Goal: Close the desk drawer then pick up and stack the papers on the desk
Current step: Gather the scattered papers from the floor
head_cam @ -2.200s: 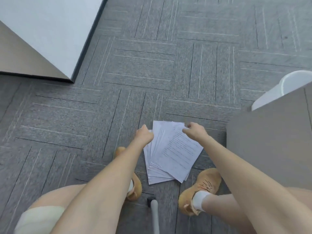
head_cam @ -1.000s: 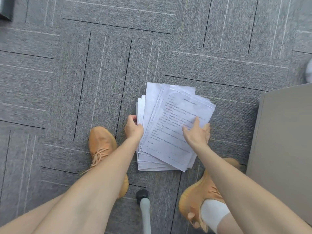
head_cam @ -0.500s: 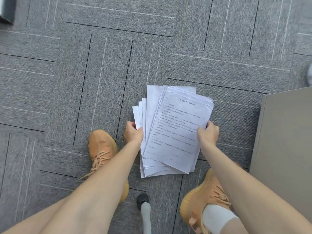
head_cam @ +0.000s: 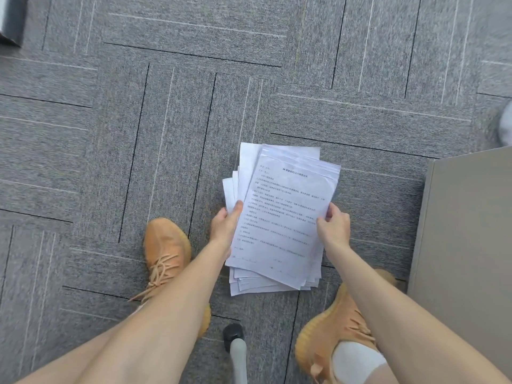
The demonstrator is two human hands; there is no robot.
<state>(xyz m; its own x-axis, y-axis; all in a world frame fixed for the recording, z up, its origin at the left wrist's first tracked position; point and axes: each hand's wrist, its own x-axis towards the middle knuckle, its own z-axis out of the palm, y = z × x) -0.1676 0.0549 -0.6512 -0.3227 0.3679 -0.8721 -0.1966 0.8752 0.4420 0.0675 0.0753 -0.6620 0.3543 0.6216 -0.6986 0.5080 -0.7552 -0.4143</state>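
Note:
A loose pile of several white printed papers [head_cam: 279,217] is held just above the grey carpet, sheets fanned and uneven at the edges. My left hand [head_cam: 225,224] grips the pile's left edge, thumb on top. My right hand [head_cam: 333,225] grips the right edge the same way. The lower sheets stick out at the bottom, near the floor. No drawer is in view.
A grey cabinet or desk side [head_cam: 468,245] stands at the right. My two orange shoes [head_cam: 166,253] [head_cam: 340,328] flank the papers. A chair leg with a black caster [head_cam: 234,335] is between my feet. A dark furniture corner [head_cam: 11,20] sits top left.
My hands went from pressing on the spread papers to gripping both side edges. The pile has been gathered tighter and lifted towards me. The view tilted further down.

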